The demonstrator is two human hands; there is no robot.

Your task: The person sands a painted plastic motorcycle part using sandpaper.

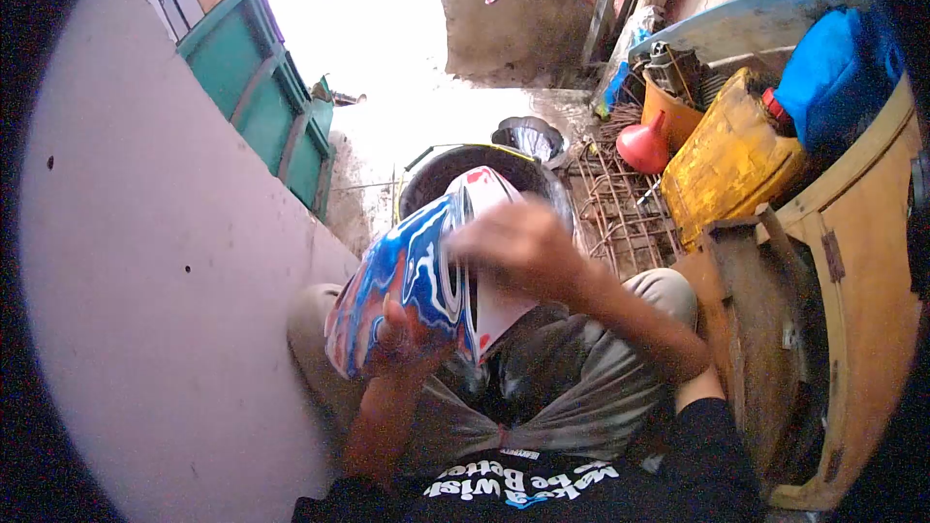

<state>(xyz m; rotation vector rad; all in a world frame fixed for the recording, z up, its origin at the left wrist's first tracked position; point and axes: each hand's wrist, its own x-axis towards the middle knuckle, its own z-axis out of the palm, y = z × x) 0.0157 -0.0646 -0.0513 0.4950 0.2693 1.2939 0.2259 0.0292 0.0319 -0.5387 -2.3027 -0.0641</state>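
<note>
A curved, hard shell (pixel 426 266), patterned in swirls of blue, white and red, rests over my lap and the near side of a black bucket (pixel 465 163). My left hand (pixel 395 341) grips its lower left part, thumb lying on the painted face. Against the upper right of the shell is my right hand (pixel 520 244), blurred by motion. Its fingers look curled and pressed together; whatever they may hold is too smeared to name. The white and red right side of the shell is partly covered by that hand.
A white wall (pixel 165 261) and a green panel (pixel 242 87) border the left. To the right are rusty wire mesh (pixel 620 218), a red funnel (pixel 643 145), a yellow jerrycan (pixel 731 160) and a wooden piece (pixel 852 329). A concrete block (pixel 513 34) stands ahead.
</note>
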